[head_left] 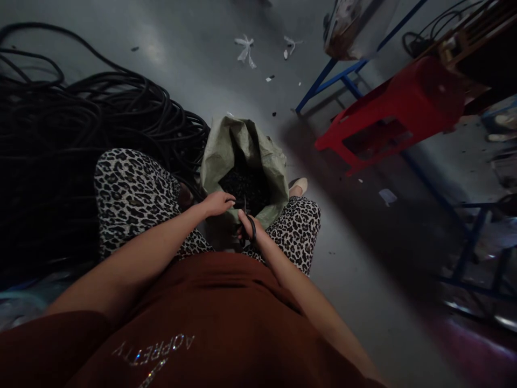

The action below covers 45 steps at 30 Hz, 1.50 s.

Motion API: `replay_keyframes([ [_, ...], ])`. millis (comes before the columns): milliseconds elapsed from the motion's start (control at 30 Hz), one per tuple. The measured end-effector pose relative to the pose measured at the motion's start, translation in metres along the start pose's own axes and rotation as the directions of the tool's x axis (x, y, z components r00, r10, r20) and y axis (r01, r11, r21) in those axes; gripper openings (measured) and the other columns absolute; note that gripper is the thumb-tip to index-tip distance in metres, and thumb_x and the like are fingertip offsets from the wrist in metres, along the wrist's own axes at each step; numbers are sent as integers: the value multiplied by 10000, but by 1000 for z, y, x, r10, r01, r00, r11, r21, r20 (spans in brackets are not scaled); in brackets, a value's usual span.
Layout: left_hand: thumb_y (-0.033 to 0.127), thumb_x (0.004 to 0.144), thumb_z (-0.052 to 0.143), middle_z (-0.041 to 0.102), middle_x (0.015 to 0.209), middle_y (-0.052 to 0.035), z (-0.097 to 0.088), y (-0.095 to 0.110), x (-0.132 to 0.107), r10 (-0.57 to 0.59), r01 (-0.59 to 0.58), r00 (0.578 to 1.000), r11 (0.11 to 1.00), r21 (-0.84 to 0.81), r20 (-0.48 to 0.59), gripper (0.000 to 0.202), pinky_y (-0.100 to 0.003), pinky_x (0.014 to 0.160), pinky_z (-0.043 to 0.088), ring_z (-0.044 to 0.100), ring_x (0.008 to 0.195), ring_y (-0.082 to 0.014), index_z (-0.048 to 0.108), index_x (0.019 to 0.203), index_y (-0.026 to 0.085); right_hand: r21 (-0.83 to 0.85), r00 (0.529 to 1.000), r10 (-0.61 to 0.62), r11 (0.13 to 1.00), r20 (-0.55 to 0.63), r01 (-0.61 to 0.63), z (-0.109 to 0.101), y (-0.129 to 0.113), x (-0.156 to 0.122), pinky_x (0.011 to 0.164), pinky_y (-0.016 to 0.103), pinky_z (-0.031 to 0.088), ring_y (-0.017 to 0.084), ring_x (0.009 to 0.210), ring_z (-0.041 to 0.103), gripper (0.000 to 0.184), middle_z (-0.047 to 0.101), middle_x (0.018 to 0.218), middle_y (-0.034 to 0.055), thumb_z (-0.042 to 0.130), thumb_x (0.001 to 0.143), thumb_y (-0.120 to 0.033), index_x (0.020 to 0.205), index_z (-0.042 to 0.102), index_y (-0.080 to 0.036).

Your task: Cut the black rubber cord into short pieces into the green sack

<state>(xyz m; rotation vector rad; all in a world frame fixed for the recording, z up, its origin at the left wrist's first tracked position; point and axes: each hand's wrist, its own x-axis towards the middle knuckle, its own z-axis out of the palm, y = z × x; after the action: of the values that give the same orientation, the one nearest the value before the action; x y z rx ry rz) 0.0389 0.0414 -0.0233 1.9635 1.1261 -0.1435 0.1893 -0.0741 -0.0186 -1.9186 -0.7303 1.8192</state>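
I sit with a green woven sack (264,156) standing open between my knees; it holds dark small pieces. My left hand (218,203) is closed in a pinch on a thin black cable end at the sack's near rim. My right hand (247,226) is wrapped round the black handles of scissors (249,223), whose blades point up toward the left hand's fingertips. The two hands are almost touching.
A large heap of black cable (81,140) lies on the floor at my left. A red plastic stool (399,113) lies tipped at the right, beside blue metal frames (331,81). White scraps (245,48) litter the grey floor ahead.
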Motion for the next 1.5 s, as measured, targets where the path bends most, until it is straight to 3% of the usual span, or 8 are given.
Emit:
replay_keyframes([
  [333, 324, 840, 503, 753, 928, -19, 6, -6, 3, 24, -24, 999, 1000, 7, 37, 346, -232, 729, 447, 657, 848, -182, 736, 1074, 224, -126, 999, -26, 992, 23, 28, -2, -9, -5, 402, 195, 415, 140, 426, 576, 500, 584, 525, 17, 387, 993, -532, 939, 635, -102],
  [533, 319, 853, 488, 745, 829, -14, 8, -7, 5, 34, -35, 996, 999, 14, 78, 337, -226, 682, 443, 654, 765, -165, 740, 1051, 214, -168, 1000, -5, 986, -13, 3, -1, -12, -7, 382, 198, 406, 136, 388, 555, 478, 553, 499, 5, 401, 995, -515, 894, 627, -106],
  [833, 326, 868, 486, 722, 737, 1, 8, -3, 3, -64, 72, 994, 994, -84, 91, 370, -208, 620, 458, 636, 632, -125, 703, 1136, 192, -143, 996, 24, 989, -81, -35, 0, -11, -8, 324, 200, 369, 126, 310, 503, 433, 499, 443, -30, 421, 986, -510, 807, 571, -146],
  [1000, 334, 867, 498, 727, 748, -6, 9, -8, 7, -50, 58, 997, 991, -123, 64, 354, -219, 638, 478, 644, 631, -131, 712, 1110, 193, -127, 992, -38, 992, -119, 22, -1, -6, -7, 330, 200, 356, 113, 313, 483, 405, 482, 445, -32, 492, 960, -492, 757, 578, -153],
  [1300, 320, 862, 497, 747, 831, -23, 5, -8, 4, 2, -1, 999, 1000, -15, 37, 353, -233, 726, 489, 683, 777, -171, 718, 1110, 202, -64, 989, -26, 998, -147, 17, -3, -5, -10, 299, 179, 308, 87, 290, 439, 428, 448, 433, -41, 543, 929, -513, 708, 578, -149],
  [1500, 333, 849, 523, 742, 1033, -39, 5, -11, 4, 37, -37, 999, 998, -42, -19, 348, -255, 842, 486, 672, 964, -201, 713, 1110, 201, -35, 988, 26, 999, -150, -32, -4, -6, -11, 299, 184, 336, 103, 303, 474, 451, 490, 458, -25, 513, 935, -545, 777, 592, -130],
])
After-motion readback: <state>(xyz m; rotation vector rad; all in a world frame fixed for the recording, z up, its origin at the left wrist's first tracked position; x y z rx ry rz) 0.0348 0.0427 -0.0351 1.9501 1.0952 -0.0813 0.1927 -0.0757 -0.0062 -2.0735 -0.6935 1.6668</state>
